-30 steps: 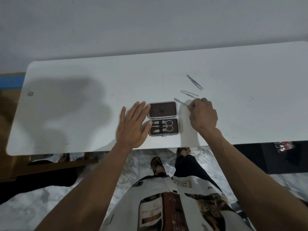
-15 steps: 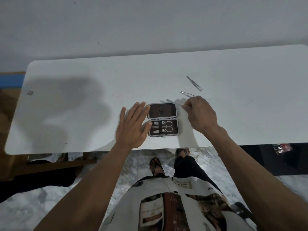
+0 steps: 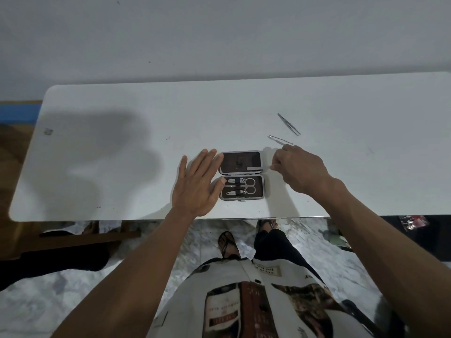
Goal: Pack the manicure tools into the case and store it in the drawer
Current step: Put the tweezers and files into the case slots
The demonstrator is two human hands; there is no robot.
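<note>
A small brown manicure case [image 3: 264, 178] with a grey rim lies open near the front edge of the white table [image 3: 122, 167]. Its near half holds scissors [image 3: 249, 185] and two clippers under a strap. My left hand [image 3: 197, 184] lies flat on the table, fingertips touching the case's left side. My right hand [image 3: 296, 170] pinches a thin metal tool [image 3: 256, 168], whose tip reaches over the far half of the case. Beyond my right hand, tweezers [image 3: 289, 124] and another slim metal tool [image 3: 279, 139] lie loose on the table.
The table's front edge runs just below the case. A wooden piece of furniture [image 3: 80, 237] stands low at the left. A dark surface with a small red packet [image 3: 413, 222] is at the right. My sandalled feet stand on a marbled floor [image 3: 36, 308].
My right hand has lifted one thin tool off the table and carried it left and nearer, so its tip now lies over the case's far half. My left hand has stayed put.
</note>
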